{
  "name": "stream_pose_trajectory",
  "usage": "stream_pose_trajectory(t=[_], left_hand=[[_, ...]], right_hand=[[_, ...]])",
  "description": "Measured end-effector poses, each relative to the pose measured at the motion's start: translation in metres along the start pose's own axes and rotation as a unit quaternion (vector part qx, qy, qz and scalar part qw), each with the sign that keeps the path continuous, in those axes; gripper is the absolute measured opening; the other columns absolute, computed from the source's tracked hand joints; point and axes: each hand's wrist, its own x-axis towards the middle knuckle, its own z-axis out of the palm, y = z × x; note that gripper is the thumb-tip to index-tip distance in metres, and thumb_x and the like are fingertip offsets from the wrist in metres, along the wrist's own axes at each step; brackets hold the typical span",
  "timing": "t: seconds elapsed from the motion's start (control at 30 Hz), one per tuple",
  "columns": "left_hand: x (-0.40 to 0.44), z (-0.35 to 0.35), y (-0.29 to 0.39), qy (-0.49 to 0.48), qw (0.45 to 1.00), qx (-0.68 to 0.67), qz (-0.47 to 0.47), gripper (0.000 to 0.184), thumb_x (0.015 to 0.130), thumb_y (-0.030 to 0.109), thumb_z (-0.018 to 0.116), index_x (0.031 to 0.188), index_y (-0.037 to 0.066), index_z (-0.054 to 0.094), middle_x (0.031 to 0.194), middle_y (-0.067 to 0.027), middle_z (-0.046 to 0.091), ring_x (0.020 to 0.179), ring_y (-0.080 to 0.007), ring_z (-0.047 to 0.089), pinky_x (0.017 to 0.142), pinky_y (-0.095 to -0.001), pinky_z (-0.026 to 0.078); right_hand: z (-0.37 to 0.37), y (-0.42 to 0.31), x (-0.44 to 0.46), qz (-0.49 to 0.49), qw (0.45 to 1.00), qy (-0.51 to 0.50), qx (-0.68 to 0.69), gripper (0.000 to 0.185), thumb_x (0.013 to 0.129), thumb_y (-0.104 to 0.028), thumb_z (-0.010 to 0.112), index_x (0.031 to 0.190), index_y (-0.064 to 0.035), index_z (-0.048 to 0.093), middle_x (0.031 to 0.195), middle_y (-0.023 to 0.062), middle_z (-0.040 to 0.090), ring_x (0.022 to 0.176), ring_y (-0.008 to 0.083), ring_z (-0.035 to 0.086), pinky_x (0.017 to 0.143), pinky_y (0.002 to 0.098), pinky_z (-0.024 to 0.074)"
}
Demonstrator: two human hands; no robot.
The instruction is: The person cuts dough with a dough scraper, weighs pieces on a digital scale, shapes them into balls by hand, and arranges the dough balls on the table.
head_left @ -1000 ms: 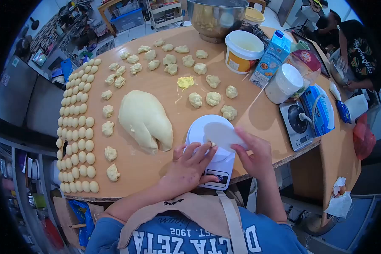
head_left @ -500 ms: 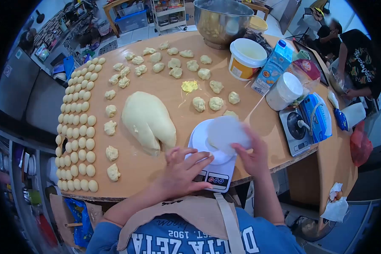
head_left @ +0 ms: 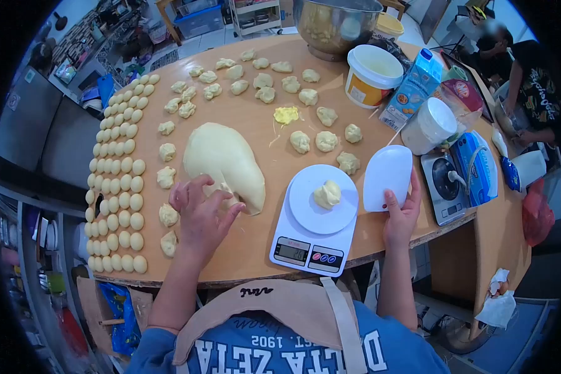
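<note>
A large smooth mass of dough [head_left: 221,153] lies left of centre on the table. My left hand [head_left: 199,215] is at its near end, with fingers bent and apart; whether the fingertips press into the dough is hard to make out. In my right hand [head_left: 400,218] is a white dough scraper [head_left: 386,177], held upright by its lower edge, right of the scale. On the white round plate of the kitchen scale [head_left: 311,218] rests a small lump of dough [head_left: 326,194]. The scale's display shows digits that look like 26.
Rows of smooth dough balls [head_left: 124,184] line the left edge. Rough dough lumps [head_left: 263,81] lie across the back. A steel mixing bowl [head_left: 336,28], white bucket [head_left: 371,75], blue carton [head_left: 411,90], white jar [head_left: 429,126] and second scale [head_left: 444,187] stand at right. A person [head_left: 536,87] works beyond.
My left hand has moved from the scale leftward to the large dough. The scraper has moved right, away from the scale, leaving the small lump visible on the plate.
</note>
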Motion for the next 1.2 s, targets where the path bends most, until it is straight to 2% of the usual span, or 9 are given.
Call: stream_pose_trajectory(t=[0.07,0.27,0.37,0.4,0.6,0.8,1.0,1.1,1.2], left_hand=[[-0.001,0.004,0.005,0.041,0.998,-0.040,-0.005,0.032,0.072,0.033,0.075,0.098,0.014,0.070,0.124,-0.0087,0.050,0.117,-0.0311,0.040,0.102,-0.0486,0.021],[0.014,0.014,0.056,-0.095,0.970,-0.116,0.192,0.047,0.075,0.043,0.072,0.114,0.017,0.066,0.135,-0.0065,0.045,0.126,-0.0307,0.037,0.105,-0.0535,0.019],[0.017,0.016,0.073,-0.130,0.958,-0.125,0.223,0.059,0.077,0.050,0.066,0.126,0.018,0.058,0.139,-0.0052,0.043,0.130,-0.0299,0.034,0.107,-0.0571,0.016],[0.017,0.019,0.076,-0.136,0.957,-0.122,0.224,0.062,0.078,0.052,0.065,0.129,0.018,0.056,0.138,-0.0054,0.043,0.130,-0.0298,0.034,0.107,-0.0577,0.015],[0.013,0.028,0.084,-0.164,0.955,-0.117,0.218,0.073,0.078,0.057,0.061,0.135,0.013,0.049,0.137,-0.0047,0.044,0.128,-0.0286,0.036,0.106,-0.0590,0.016],[0.004,0.027,0.084,-0.153,0.955,-0.129,0.218,0.076,0.077,0.058,0.062,0.134,0.009,0.049,0.135,-0.0041,0.045,0.124,-0.0281,0.038,0.105,-0.0586,0.016],[0.006,0.025,0.073,-0.123,0.950,-0.190,0.217,0.071,0.076,0.056,0.065,0.130,0.011,0.054,0.129,-0.0038,0.050,0.122,-0.0284,0.040,0.105,-0.0555,0.017],[0.005,0.008,0.050,-0.052,0.957,-0.217,0.185,0.061,0.077,0.049,0.068,0.124,0.011,0.058,0.126,-0.0037,0.054,0.122,-0.0285,0.041,0.106,-0.0525,0.018],[0.008,0.000,0.012,-0.035,0.983,-0.159,0.082,0.051,0.077,0.040,0.069,0.120,0.012,0.061,0.123,-0.0040,0.056,0.121,-0.0289,0.042,0.107,-0.0504,0.017]], right_hand=[[0.002,-0.005,-0.005,0.001,1.000,-0.001,0.015,0.067,0.086,0.001,0.063,0.143,-0.0068,0.030,0.127,0.0118,0.055,0.103,0.0153,0.059,0.076,0.0262,0.0501],[0.021,-0.041,-0.018,-0.024,0.997,-0.061,-0.032,0.062,0.085,-0.001,0.064,0.140,-0.0031,0.036,0.124,0.0146,0.057,0.109,0.0200,0.060,0.084,0.0315,0.0514],[0.022,-0.044,-0.021,-0.138,0.963,-0.135,-0.188,0.055,0.084,-0.001,0.065,0.135,-0.0007,0.045,0.125,0.0179,0.057,0.112,0.0231,0.059,0.086,0.0342,0.0514],[0.030,-0.057,-0.020,-0.208,0.929,-0.153,-0.265,0.053,0.081,0.000,0.066,0.132,-0.0008,0.049,0.123,0.0195,0.059,0.106,0.0272,0.063,0.084,0.0349,0.0525],[0.055,-0.075,-0.021,-0.222,0.847,-0.254,-0.410,0.059,0.078,-0.002,0.063,0.134,-0.0135,0.050,0.089,0.0098,0.066,0.074,0.0286,0.067,0.065,0.0377,0.0534],[0.081,-0.086,-0.015,-0.215,0.760,-0.315,-0.527,0.058,0.076,-0.004,0.062,0.132,-0.0177,0.052,0.076,0.0077,0.060,0.064,0.0264,0.063,0.057,0.0385,0.0511],[0.056,-0.040,-0.021,-0.290,0.855,-0.248,-0.352,0.060,0.080,-0.003,0.066,0.135,-0.0109,0.046,0.094,0.0095,0.064,0.072,0.0224,0.065,0.058,0.0355,0.0517],[0.019,-0.006,-0.032,-0.302,0.913,-0.008,-0.275,0.062,0.084,-0.003,0.066,0.139,-0.0069,0.038,0.114,0.0123,0.060,0.088,0.0184,0.064,0.061,0.0315,0.0525],[-0.002,-0.020,-0.019,-0.092,0.986,0.077,-0.115,0.065,0.087,-0.004,0.064,0.143,-0.0071,0.031,0.124,0.0088,0.054,0.098,0.0149,0.060,0.067,0.0283,0.0511]])
